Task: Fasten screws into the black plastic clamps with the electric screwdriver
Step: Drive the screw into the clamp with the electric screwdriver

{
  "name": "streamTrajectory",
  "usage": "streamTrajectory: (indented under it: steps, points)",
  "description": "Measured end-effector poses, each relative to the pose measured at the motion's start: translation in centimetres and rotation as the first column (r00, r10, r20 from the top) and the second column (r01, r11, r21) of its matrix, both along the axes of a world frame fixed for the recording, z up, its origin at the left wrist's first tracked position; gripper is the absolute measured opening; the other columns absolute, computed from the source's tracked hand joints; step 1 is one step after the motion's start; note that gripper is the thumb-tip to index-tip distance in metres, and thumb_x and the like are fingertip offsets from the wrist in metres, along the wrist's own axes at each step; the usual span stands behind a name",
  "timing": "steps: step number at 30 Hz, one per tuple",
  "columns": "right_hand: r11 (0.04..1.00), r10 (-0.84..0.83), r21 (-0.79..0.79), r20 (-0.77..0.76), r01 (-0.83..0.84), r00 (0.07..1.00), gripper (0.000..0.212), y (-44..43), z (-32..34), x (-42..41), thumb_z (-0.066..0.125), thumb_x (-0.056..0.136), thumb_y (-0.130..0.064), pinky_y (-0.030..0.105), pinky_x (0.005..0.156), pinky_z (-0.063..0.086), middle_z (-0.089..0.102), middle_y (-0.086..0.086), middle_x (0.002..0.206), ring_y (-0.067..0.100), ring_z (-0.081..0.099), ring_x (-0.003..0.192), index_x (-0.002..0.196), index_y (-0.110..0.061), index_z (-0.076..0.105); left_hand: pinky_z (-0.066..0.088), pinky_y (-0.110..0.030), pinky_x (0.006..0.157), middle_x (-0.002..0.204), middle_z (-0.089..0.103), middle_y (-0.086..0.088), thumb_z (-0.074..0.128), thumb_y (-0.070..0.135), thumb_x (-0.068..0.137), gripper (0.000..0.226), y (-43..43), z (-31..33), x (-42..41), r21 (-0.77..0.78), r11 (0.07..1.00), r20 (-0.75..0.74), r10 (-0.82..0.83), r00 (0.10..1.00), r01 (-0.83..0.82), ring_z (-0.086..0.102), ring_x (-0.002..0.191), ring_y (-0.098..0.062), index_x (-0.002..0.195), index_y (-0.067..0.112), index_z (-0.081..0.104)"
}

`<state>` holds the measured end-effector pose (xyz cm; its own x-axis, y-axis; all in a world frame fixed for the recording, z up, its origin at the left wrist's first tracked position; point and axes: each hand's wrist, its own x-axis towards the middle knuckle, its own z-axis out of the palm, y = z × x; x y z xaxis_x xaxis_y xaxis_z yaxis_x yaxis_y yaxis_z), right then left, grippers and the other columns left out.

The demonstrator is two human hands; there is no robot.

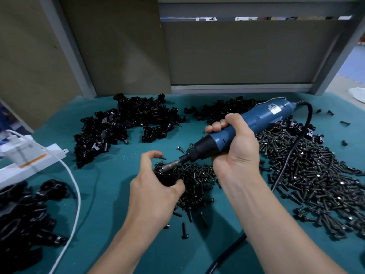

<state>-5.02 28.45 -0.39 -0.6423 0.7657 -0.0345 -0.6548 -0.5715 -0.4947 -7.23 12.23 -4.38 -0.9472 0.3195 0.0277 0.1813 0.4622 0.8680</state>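
You are in the middle of one fastening, and by the look of the stock the job is far from over. Your left hand [156,186] has its fingers [178,184] curled round a single clamp [166,177] just below centre. Your right hand [235,143] is wrapped tight on the driver [262,117], whose steel socket tip meets the clamp from 2 o'clock. I judge a screw is going in now, though the hand hides it. A big heap of clamps [122,123] lies at 11 o'clock, a smaller one [223,109] at 1 o'clock and another [23,210] at 8 o'clock. Which heap is finished I cannot tell, though a few at 11 o'clock show screw ends. The clamps are glossy black moulded plastic, angular with round bores. The screws [316,175], piled from centre to 4 o'clock, are dark metal with flanged heads and short shanks. The driver has a smooth blue shell, a black nose and a thick rubbery cord [292,155]. The counter [110,194] wears a matte teal mat.
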Motion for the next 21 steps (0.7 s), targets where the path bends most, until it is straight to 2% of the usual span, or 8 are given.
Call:
streamTrajectory:
  steps: [3, 7, 10, 14, 18, 19, 21]
  points:
    - [1.0, -0.005, 0.025, -0.002, 0.005, 1.0, 0.022, 0.04, 0.03, 0.13, 0.057, 0.09, 0.009, 0.033, 0.057, 0.053, 0.047, 0.006, 0.064, 0.019, 0.05, 0.052, 0.084, -0.01, 0.048, 0.04, -0.021, 0.034, 0.089, 0.062, 0.006, 0.082, 0.027, 0.076, 0.064, -0.03, 0.17, 0.21, 0.005, 1.0, -0.028, -0.02, 0.999, 0.02, 0.057, 0.04, -0.01, 0.104, 0.06, 0.035]
    - [0.998, 0.002, 0.062, -0.019, -0.001, 1.0, 0.023, -0.15, 0.05, 0.02, 0.057, 0.089, 0.01, 0.033, 0.057, 0.053, 0.046, 0.006, 0.064, 0.019, 0.05, 0.052, 0.082, -0.011, 0.049, 0.039, -0.023, 0.033, 0.081, 0.065, 0.001, 0.082, 0.029, 0.078, 0.06, -0.11, -0.03, 0.25, -0.034, 0.999, -0.024, -0.028, 0.999, 0.027, 0.052, 0.034, -0.008, 0.103, 0.058, 0.035]
    - [0.998, 0.002, 0.067, -0.022, 0.0, 1.0, 0.023, -0.22, 0.03, -0.02, 0.057, 0.089, 0.01, 0.034, 0.056, 0.053, 0.047, 0.006, 0.064, 0.019, 0.05, 0.052, 0.083, -0.011, 0.049, 0.039, -0.023, 0.032, 0.076, 0.066, 0.001, 0.082, 0.029, 0.078, 0.061, -0.22, -0.19, 0.06, -0.066, 0.997, -0.05, -0.03, 0.998, 0.027, 0.054, 0.036, -0.009, 0.104, 0.058, 0.035]
    - [0.995, -0.008, 0.095, -0.008, 0.009, 1.0, 0.023, -0.35, 0.02, 0.13, 0.056, 0.089, 0.01, 0.033, 0.057, 0.053, 0.047, 0.006, 0.064, 0.019, 0.05, 0.052, 0.085, -0.011, 0.05, 0.05, -0.032, 0.036, 0.071, 0.067, 0.004, 0.081, 0.032, 0.075, 0.057, -0.3, -0.46, -0.16, -0.133, 0.99, -0.068, -0.053, 0.996, 0.044, 0.06, 0.042, -0.014, 0.104, 0.052, 0.037]
    - [0.979, -0.015, 0.205, -0.023, 0.019, 1.0, 0.021, -0.55, 0.5, 0.34, 0.057, 0.087, 0.011, 0.035, 0.057, 0.053, 0.048, 0.007, 0.063, 0.02, 0.051, 0.052, 0.089, -0.01, 0.054, 0.052, -0.033, 0.041, 0.062, 0.067, 0.006, 0.076, 0.042, 0.068, 0.051, -0.25, -0.65, -0.19, -0.205, 0.971, -0.016, -0.125, 0.992, 0.119, 0.058, 0.044, -0.008, 0.103, 0.054, 0.041]
    - [0.973, -0.011, 0.231, -0.036, 0.019, 0.999, 0.02, -0.55, 0.67, 0.38, 0.058, 0.085, 0.009, 0.035, 0.057, 0.053, 0.049, 0.007, 0.063, 0.02, 0.052, 0.052, 0.089, -0.01, 0.055, 0.052, -0.032, 0.041, 0.063, 0.067, 0.009, 0.075, 0.044, 0.066, 0.051, -0.2, -0.69, -0.19, -0.206, 0.969, -0.004, -0.137, 0.991, 0.133, 0.059, 0.045, -0.007, 0.102, 0.055, 0.041]
    - [0.963, 0.006, 0.271, -0.053, 0.009, 0.999, 0.019, -0.55, 0.94, 0.39, 0.061, 0.081, 0.006, 0.035, 0.057, 0.052, 0.049, 0.007, 0.062, 0.021, 0.051, 0.052, 0.09, -0.01, 0.056, 0.048, -0.026, 0.038, 0.07, 0.066, 0.028, 0.074, 0.044, 0.065, 0.051, -0.14, -0.62, -0.12, -0.198, 0.967, 0.015, -0.157, 0.987, 0.157, 0.058, 0.046, -0.004, 0.1, 0.058, 0.04]
